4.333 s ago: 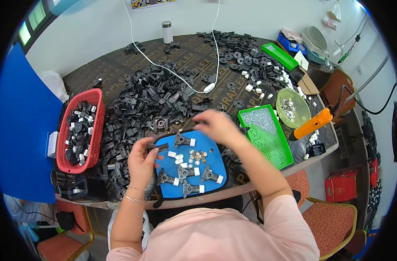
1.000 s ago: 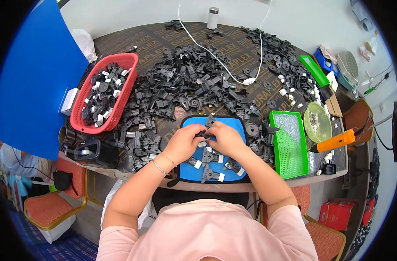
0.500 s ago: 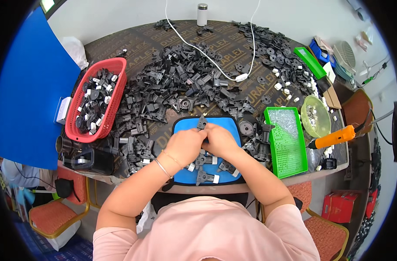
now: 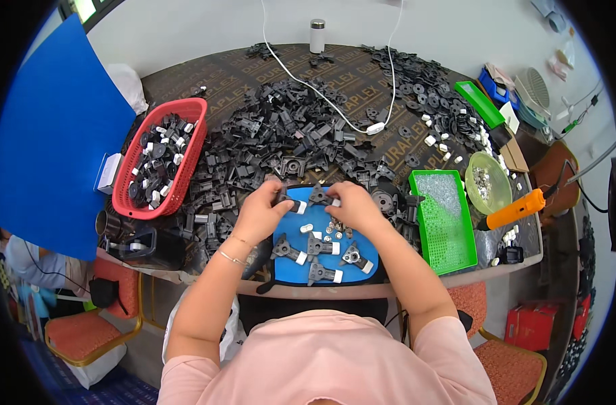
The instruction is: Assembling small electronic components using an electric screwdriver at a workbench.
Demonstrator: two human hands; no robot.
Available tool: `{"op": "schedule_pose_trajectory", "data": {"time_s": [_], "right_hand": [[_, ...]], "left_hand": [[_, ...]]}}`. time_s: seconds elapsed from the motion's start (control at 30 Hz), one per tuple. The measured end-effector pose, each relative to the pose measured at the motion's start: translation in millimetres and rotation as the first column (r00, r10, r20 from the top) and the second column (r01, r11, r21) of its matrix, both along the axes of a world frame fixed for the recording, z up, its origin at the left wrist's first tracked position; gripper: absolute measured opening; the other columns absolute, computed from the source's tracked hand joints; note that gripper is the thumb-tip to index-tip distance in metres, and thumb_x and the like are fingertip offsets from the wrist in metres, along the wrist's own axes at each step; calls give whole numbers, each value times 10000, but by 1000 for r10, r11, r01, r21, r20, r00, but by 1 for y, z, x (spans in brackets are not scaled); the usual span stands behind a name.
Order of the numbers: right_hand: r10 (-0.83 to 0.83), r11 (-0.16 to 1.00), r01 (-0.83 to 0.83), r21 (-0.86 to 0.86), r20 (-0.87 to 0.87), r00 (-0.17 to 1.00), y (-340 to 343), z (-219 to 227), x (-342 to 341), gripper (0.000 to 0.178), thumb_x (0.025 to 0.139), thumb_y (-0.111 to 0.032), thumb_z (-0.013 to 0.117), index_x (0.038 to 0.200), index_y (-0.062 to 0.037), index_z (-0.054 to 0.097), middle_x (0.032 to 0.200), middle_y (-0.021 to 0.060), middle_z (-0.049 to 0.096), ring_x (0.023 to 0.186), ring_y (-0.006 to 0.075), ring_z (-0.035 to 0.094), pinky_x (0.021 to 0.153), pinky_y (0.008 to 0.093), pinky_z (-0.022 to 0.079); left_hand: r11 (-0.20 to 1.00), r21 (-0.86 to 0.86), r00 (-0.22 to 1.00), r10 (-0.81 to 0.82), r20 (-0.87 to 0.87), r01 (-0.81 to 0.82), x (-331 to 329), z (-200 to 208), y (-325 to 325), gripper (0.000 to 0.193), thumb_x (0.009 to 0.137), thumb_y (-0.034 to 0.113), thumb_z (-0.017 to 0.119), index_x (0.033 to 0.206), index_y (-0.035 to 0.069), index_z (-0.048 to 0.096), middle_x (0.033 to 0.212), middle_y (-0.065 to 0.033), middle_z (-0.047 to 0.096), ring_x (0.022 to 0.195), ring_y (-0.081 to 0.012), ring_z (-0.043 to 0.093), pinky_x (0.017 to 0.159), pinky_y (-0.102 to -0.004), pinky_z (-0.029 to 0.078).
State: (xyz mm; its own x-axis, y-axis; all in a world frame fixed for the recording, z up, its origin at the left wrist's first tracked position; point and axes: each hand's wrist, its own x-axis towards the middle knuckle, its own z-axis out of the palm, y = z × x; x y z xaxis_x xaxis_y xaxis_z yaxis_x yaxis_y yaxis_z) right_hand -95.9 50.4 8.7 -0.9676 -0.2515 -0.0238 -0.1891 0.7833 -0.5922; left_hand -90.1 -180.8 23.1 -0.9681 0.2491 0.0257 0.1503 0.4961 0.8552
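Note:
At the far left of the blue mat (image 4: pixel 286 273), my left hand (image 4: pixel 257 214) has its fingers closed on a dark plastic part with a white end (image 4: pixel 298 206). My right hand (image 4: pixel 354 206) pinches the side of another dark three-armed plastic part (image 4: pixel 319 195) at the mat's far edge. Nearer to me lie several like parts with white ends, among them one dark part (image 4: pixel 315 273) at the front. Small round metal pieces (image 4: pixel 330 235) and a loose white piece (image 4: pixel 306 228) rest between them and my hands.
Dark plastic parts (image 4: pixel 281 128) are heaped beyond the mat. A red basket (image 4: pixel 199 138) of mixed parts stands left. To the right are a green tray (image 4: pixel 450 260), a yellow-green bowl (image 4: pixel 497 202) and an orange power screwdriver (image 4: pixel 517 210). A white cord (image 4: pixel 321 94) crosses the table.
My hands were together over one dark part; now they are apart, the left on one part and the right on another. Small metal pieces on the mat have come into sight. The view has shifted slightly.

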Motion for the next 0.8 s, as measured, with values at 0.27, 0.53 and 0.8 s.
{"op": "schedule_pose_trajectory", "data": {"time_s": [0.27, 0.53, 0.8], "right_hand": [[18, 991, -34, -128, -130, 991, -15, -10, -4, 339, 707, -133, 719, 1029, -37, 675, 990, 164, 637, 879, 309, 633, 795, 369, 509], [-245, 941, 298, 163, -279, 928, 60, 9, -14, 220, 796, -135, 657, 1014, -119, 686, 962, 102, 624, 903, 310, 621, 779, 398, 510], [-228, 930, 281, 237, -225, 947, 58, 10, -27, 297, 798, -124, 622, 1090, -169, 649, 975, 101, 604, 906, 310, 630, 756, 425, 523]], "left_hand": [[988, 125, 994, 82, 78, -92, -1, -6, 14, 262, 744, 157, 770, 961, 32, 692, 862, -27, 602, 762, -149, 568, 687, -277, 468], [936, -344, 991, 26, -131, -70, -32, -4, 89, 350, 746, 380, 735, 923, 78, 727, 974, -83, 596, 1024, -268, 532, 926, -432, 346], [857, -497, 953, -22, -304, -139, -27, -12, 82, 401, 752, 417, 717, 1031, 129, 702, 1039, -55, 566, 1095, -248, 460, 942, -461, 264]]}}
